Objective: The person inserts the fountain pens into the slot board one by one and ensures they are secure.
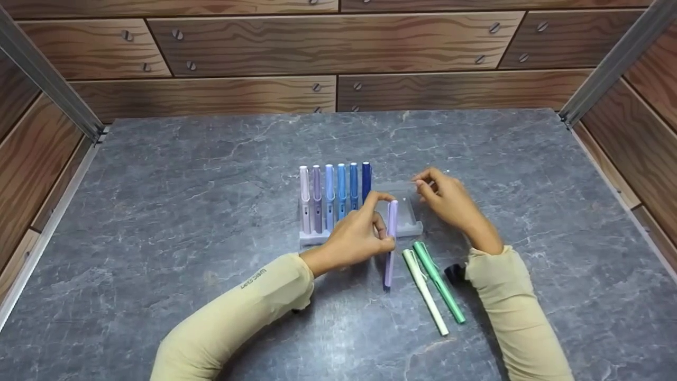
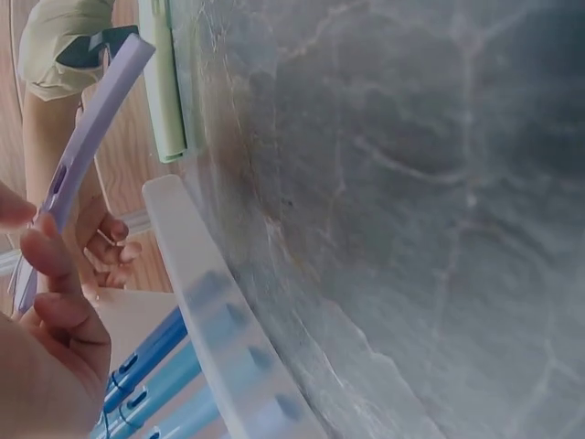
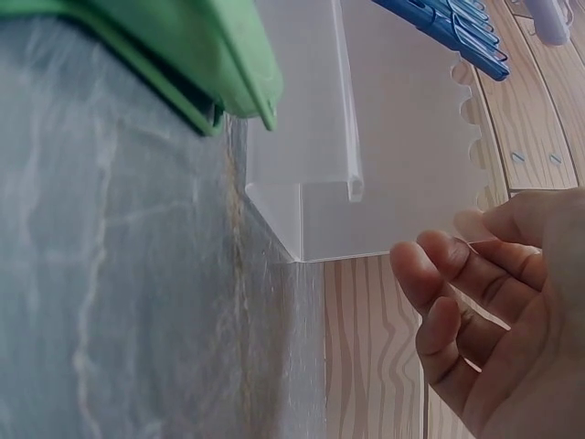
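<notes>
My left hand point(image 1: 351, 239) pinches a light purple pen point(image 1: 392, 219) between thumb and fingers. The pen stands nearly upright in front of a translucent pen stand point(image 1: 413, 229), its lower end near the tabletop. Several capped pens, from pale lilac point(image 1: 304, 193) to dark blue point(image 1: 366, 177), fill the stand's left part, while slots on its right hold no pens. At the stand's far right corner is my right hand point(image 1: 452, 198). In the right wrist view its fingertips point(image 3: 475, 224) pinch the panel edge, one seen through the translucent plastic.
A pale green pen point(image 1: 426, 292) and a darker green pen point(image 1: 440, 283) lie side by side on the grey marbled table point(image 1: 211, 174), between the forearms. Wood-patterned walls point(image 1: 338, 45) and metal frame posts point(image 1: 58, 79) border the table.
</notes>
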Demonstrator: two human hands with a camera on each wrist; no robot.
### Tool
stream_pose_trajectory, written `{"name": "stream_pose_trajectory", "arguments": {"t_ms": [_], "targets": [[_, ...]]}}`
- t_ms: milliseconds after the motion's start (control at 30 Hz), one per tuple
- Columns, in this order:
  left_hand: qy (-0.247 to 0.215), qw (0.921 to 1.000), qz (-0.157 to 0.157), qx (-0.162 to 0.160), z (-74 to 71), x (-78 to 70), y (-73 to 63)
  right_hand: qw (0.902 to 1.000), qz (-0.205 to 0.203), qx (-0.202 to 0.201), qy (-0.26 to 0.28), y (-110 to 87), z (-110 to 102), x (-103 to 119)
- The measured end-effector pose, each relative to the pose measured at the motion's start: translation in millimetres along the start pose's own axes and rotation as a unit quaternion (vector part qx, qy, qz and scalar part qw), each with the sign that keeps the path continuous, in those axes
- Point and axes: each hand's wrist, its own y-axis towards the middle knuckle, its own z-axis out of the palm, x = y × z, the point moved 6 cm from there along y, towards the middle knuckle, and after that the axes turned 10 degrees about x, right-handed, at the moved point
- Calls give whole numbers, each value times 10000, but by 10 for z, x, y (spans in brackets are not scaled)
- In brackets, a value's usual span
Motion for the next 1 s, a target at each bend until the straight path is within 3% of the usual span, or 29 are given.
{"name": "stream_pose_trajectory", "arguments": {"t_ms": [200,367,533,767,1000], "targets": [[288,9984,92,-479,-109,-38,3,9999,-64,-120,-23,0,-9,-6],[646,9927,242,-989,-194,-85,-2,9998,-84,-145,-51,-2,-11,0],[967,9846,321,-1422,-275,-127,-17,9999,-69,-112,-15,-2,-6,4],[1277,9752,321,-1777,-350,-151,-27,9999,-5,-23,-113,-5,4,8],[1786,9586,599,-2135,-384,-192,-17,9998,-83,-134,-140,-2,0,15]]}}
